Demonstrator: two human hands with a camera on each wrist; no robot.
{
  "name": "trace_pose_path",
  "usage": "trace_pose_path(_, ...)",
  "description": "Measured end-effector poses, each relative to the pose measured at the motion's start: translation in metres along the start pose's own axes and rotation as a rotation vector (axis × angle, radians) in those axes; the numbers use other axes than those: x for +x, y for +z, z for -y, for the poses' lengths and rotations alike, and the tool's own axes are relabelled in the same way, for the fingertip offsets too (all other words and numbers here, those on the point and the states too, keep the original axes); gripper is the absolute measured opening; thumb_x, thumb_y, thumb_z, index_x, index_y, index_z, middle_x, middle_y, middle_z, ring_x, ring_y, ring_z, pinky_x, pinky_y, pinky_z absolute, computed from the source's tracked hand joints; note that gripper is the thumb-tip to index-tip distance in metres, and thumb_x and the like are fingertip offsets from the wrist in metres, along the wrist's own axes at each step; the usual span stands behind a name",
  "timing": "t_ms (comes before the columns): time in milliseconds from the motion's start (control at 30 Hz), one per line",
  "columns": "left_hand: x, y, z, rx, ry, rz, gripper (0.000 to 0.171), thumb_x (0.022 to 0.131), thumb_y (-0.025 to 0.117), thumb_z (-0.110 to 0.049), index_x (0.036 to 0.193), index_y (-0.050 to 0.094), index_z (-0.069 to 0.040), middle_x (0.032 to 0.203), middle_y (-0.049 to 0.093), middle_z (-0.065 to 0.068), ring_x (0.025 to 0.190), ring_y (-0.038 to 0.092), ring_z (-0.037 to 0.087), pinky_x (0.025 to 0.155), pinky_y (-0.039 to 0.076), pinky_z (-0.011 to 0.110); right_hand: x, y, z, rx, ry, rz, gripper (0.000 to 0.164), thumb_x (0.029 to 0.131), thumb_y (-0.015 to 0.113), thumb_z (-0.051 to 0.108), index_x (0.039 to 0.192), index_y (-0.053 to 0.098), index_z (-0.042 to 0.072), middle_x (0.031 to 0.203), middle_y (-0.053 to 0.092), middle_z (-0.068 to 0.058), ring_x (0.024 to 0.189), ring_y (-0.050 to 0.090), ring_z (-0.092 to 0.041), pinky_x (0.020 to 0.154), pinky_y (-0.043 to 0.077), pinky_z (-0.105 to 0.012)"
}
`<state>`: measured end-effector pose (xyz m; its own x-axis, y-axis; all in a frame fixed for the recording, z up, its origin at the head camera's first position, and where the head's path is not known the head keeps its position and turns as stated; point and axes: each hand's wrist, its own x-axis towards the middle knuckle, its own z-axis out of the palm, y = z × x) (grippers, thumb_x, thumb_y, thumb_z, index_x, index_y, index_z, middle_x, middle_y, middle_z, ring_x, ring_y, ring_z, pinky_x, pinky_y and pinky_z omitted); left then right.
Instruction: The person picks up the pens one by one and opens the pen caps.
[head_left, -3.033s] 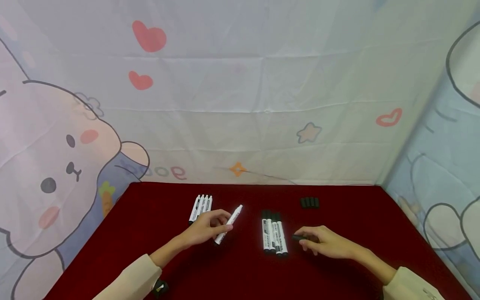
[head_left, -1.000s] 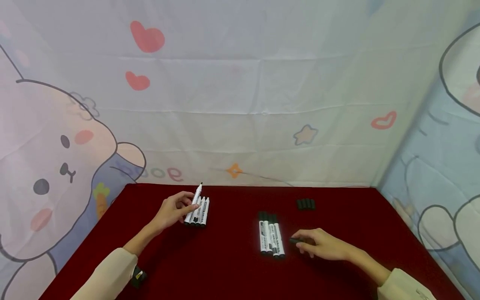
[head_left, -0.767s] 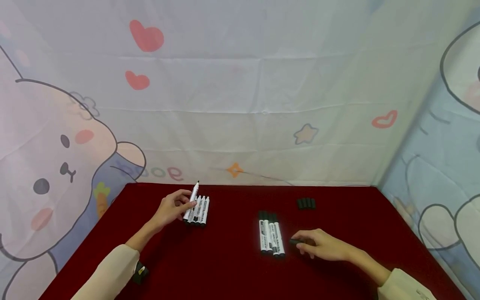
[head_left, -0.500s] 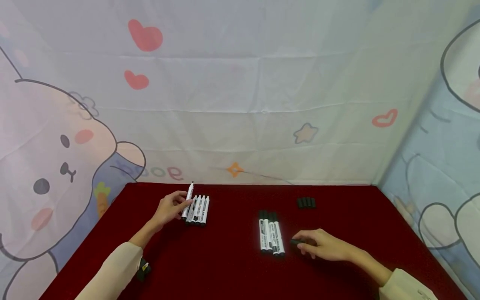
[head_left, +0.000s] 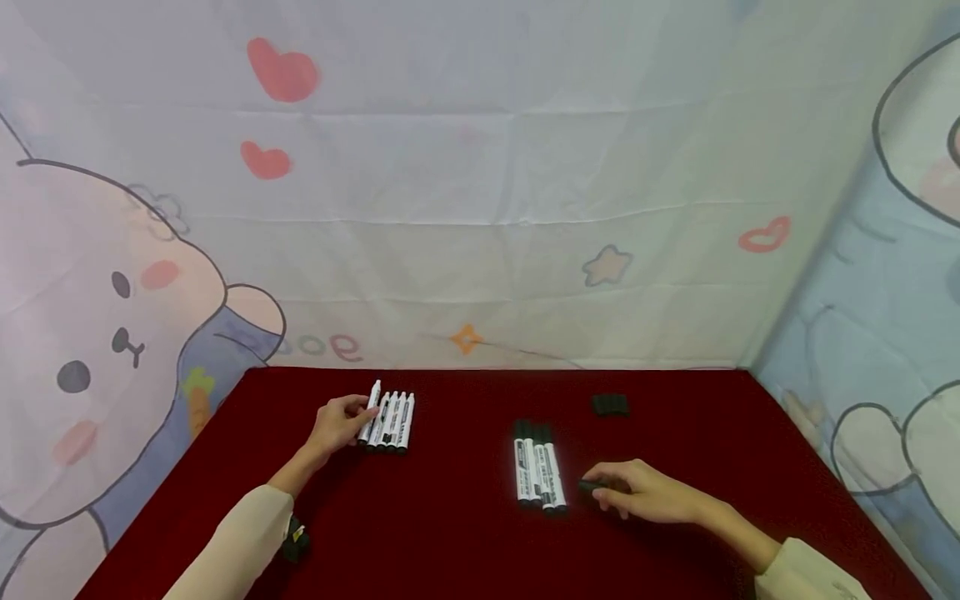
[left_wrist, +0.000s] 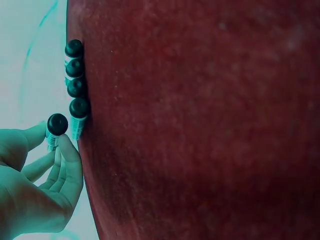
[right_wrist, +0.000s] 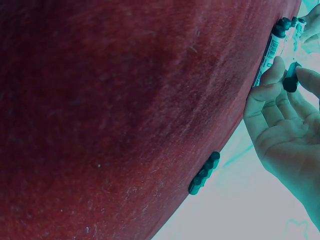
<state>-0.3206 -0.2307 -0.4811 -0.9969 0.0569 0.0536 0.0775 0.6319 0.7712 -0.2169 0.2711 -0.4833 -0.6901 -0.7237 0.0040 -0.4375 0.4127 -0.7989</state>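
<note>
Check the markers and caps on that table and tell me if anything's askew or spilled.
Slightly askew: in the row of four capped markers mid-table, the right two sit a bit lower in the head view than the left two, leaving the ends stepped. I see no spill.

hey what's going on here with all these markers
A person's left hand holds an uncapped marker at the left end of a row of four other uncapped markers. The right hand pinches a loose black cap. Between the hands lie four capped markers, and more black caps sit in a row farther back on the red tabletop.
</note>
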Motion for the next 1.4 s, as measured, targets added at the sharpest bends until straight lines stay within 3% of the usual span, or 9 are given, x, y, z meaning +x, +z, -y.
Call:
trace_pose_path(233,-0.007,-0.007,0.009,0.039,-0.025,0.010,0.042,0.098,0.069,-0.017,0.129,0.062,0.011,0.096,0.070,0.019,0.062,0.057,0.013,0.051,0.052,0.026,0.010,0.007,-0.001,-0.027,-0.015,-0.006,0.033,0.107,0.053,0.022,0.131,0.061,0.001,0.093,0.066,-0.004,0.067,0.058,0.000,0.062,0.053,-0.022)
trace_pose_path(467,-0.006,-0.003,0.008,0.044,-0.034,0.012,0.043,0.097,0.070,-0.017,0.128,0.062,0.012,0.096,0.070,0.020,0.060,0.056,0.011,0.051,0.051,0.025,0.008,0.009,-0.001,-0.045,-0.077,-0.055,0.029,0.106,0.056,0.019,0.131,0.063,0.005,0.104,0.061,-0.006,0.069,0.057,-0.001,0.061,0.053,-0.022)
trace_pose_path(700,-0.006,0.000,0.008,0.068,-0.060,0.017,0.043,0.097,0.071,-0.018,0.126,0.063,0.012,0.101,0.070,0.022,0.065,0.059,0.013,0.052,0.052,0.025,0.007,0.007,-0.002,-0.049,-0.130,-0.047,0.028,0.105,0.058,0.017,0.129,0.063,0.005,0.108,0.062,-0.011,0.070,0.059,-0.003,0.062,0.055,-0.023)
trace_pose_path(1100,-0.007,-0.006,0.005,0.085,-0.080,0.046,0.042,0.097,0.070,-0.019,0.124,0.063,0.013,0.102,0.070,0.024,0.069,0.064,0.015,0.056,0.057,0.030,0.009,0.003,-0.001,-0.030,-0.024,-0.024,0.032,0.104,0.059,0.021,0.129,0.063,0.001,0.116,0.069,-0.016,0.070,0.060,-0.001,0.064,0.057,-0.024)
trace_pose_path(1300,-0.005,-0.010,0.005,0.131,-0.066,0.019,0.034,0.096,0.070,-0.018,0.119,0.067,0.007,0.096,0.071,0.019,0.064,0.063,0.014,0.053,0.053,0.027,0.009,0.003,-0.002,-0.129,-0.083,-0.073,0.030,0.104,0.059,0.025,0.127,0.066,0.006,0.113,0.067,-0.009,0.090,0.055,0.001,0.078,0.053,-0.021)
trace_pose_path(1400,-0.003,-0.012,0.004,0.147,-0.042,0.004,0.031,0.096,0.069,-0.016,0.117,0.067,0.007,0.092,0.071,0.017,0.063,0.062,0.013,0.052,0.052,0.026,0.010,0.003,-0.001,-0.141,-0.113,-0.099,0.029,0.104,0.060,0.024,0.127,0.067,0.008,0.109,0.063,-0.007,0.091,0.053,0.001,0.077,0.051,-0.021)
